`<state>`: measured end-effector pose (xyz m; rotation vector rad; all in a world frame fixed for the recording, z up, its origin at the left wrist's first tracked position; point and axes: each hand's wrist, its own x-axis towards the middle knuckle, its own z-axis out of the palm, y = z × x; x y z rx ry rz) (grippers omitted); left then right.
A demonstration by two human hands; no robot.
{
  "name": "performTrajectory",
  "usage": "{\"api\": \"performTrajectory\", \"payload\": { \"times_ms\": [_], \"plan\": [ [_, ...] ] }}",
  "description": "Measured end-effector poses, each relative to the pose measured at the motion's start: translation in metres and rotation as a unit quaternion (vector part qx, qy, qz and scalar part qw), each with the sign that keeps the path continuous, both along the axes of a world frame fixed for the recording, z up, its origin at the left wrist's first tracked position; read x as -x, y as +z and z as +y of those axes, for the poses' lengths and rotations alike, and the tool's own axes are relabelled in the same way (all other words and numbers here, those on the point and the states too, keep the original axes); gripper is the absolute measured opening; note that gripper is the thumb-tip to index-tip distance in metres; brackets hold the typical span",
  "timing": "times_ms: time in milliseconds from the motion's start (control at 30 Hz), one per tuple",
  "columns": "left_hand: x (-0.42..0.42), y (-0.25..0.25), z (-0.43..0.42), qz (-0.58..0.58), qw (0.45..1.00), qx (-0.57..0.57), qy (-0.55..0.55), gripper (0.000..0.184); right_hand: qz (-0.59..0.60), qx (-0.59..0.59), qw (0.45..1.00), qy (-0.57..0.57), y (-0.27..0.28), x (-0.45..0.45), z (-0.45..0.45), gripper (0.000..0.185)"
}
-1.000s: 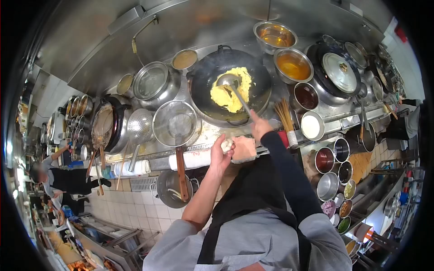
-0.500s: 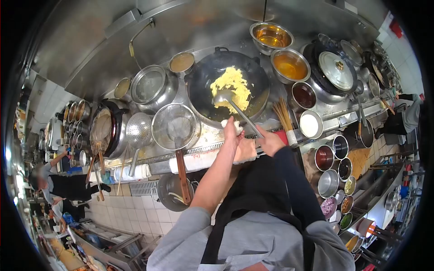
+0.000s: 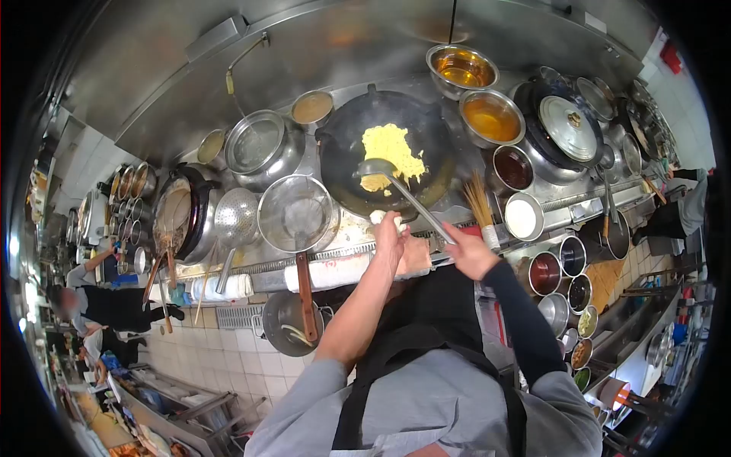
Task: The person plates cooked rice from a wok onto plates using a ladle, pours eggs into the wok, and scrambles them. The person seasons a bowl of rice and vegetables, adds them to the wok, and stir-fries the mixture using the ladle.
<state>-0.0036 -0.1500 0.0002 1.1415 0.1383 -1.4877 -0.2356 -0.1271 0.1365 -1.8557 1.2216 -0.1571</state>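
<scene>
In the head view, a dark wok [image 3: 340, 171] holds yellow scrambled egg [image 3: 388, 145], gathered near its middle. My left hand [image 3: 389, 239] is closed on a folded white cloth [image 3: 378, 217] at the wok's near rim; any handle beneath the cloth is hidden. My right hand [image 3: 474, 254] grips the end of a long metal ladle [image 3: 420, 204]. The ladle's bowl rests against the near left part of the egg, and its shaft slants down towards me on the right.
Right of the wok stand a bamboo brush [image 3: 479, 202], a bowl of amber liquid [image 3: 491, 118] and a pot of white powder or liquid [image 3: 524, 217]. A wire strainer [image 3: 295, 213] and a perforated skimmer [image 3: 236, 217] lie left. Other people [image 3: 114, 312] stand far left and right.
My right hand has shifted right and towards me with the ladle. The egg lies in a more compact, flatter mass. My left hand stays at the wok's rim.
</scene>
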Motion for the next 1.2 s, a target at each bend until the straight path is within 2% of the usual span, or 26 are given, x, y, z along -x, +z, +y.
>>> {"api": "performTrajectory", "payload": {
  "times_ms": [33,100,167,267,333,500,567,600,633,667,767,833,933,1000,1033,1067,1167,1200],
  "plan": [
    [0.001,0.014,0.014,0.017,1.000,-0.008,-0.002,0.022,0.017,-0.115,0.993,-0.011,0.041,0.009,0.003,0.060],
    [-0.001,0.043,0.034,0.051,0.999,-0.019,-0.007,0.023,-0.037,-0.219,0.974,-0.043,0.087,0.031,0.001,0.059],
    [-0.007,0.059,0.046,0.091,0.996,0.001,-0.015,0.025,-0.019,-0.244,0.969,-0.024,0.109,0.040,-0.008,0.058],
    [-0.012,0.107,0.045,0.097,0.995,-0.003,-0.014,0.031,-0.002,-0.250,0.968,0.000,0.111,0.032,-0.024,0.060],
    [-0.015,0.100,0.032,0.065,0.998,0.003,-0.010,0.032,-0.022,-0.248,0.968,-0.001,0.093,0.029,-0.039,0.062],
    [0.011,0.010,0.037,-0.017,0.999,-0.028,-0.020,0.028,-0.005,-0.059,0.997,-0.042,0.034,-0.001,-0.047,0.058],
    [0.025,-0.008,0.067,-0.059,0.996,-0.044,-0.048,0.022,-0.028,0.038,0.997,-0.068,0.002,0.000,-0.033,0.056],
    [0.025,0.003,0.083,-0.065,0.989,-0.080,-0.106,0.023,-0.043,0.083,0.992,-0.081,-0.012,0.006,-0.022,0.055],
    [0.026,0.018,0.095,-0.069,0.978,-0.114,-0.162,0.025,-0.046,0.005,0.991,-0.125,0.019,0.004,-0.001,0.055],
    [0.029,0.018,0.103,-0.099,0.981,-0.087,-0.142,0.026,-0.112,0.015,0.983,-0.144,0.011,0.011,0.019,0.056],
    [0.015,0.038,0.068,-0.030,0.999,-0.014,0.037,0.025,-0.155,-0.088,0.963,-0.200,0.021,0.013,0.055,0.058],
    [-0.009,0.026,0.033,-0.044,0.998,-0.041,-0.009,0.023,-0.165,0.012,0.971,-0.172,0.004,0.006,0.048,0.057],
    [-0.025,-0.016,0.004,-0.055,0.996,0.017,-0.067,0.024,-0.134,0.102,0.975,-0.141,-0.008,-0.008,0.027,0.054],
    [-0.028,-0.027,-0.009,-0.028,0.999,0.014,-0.040,0.029,-0.083,0.121,0.983,-0.112,-0.014,-0.015,0.022,0.053],
    [-0.024,-0.009,-0.010,-0.012,1.000,0.014,-0.024,0.032,-0.049,0.119,0.987,-0.097,-0.015,-0.017,0.020,0.053],
    [-0.013,0.009,-0.002,-0.028,0.998,-0.042,0.030,0.036,-0.013,0.120,0.990,-0.078,-0.016,-0.019,0.012,0.053],
    [-0.002,-0.014,0.055,-0.050,0.989,0.017,-0.141,0.042,0.047,0.128,0.990,-0.041,-0.032,-0.038,-0.015,0.051],
    [0.007,-0.011,0.078,-0.089,0.977,0.001,-0.196,0.041,0.058,0.159,0.983,-0.071,-0.070,-0.054,-0.024,0.054]
  ]
}}
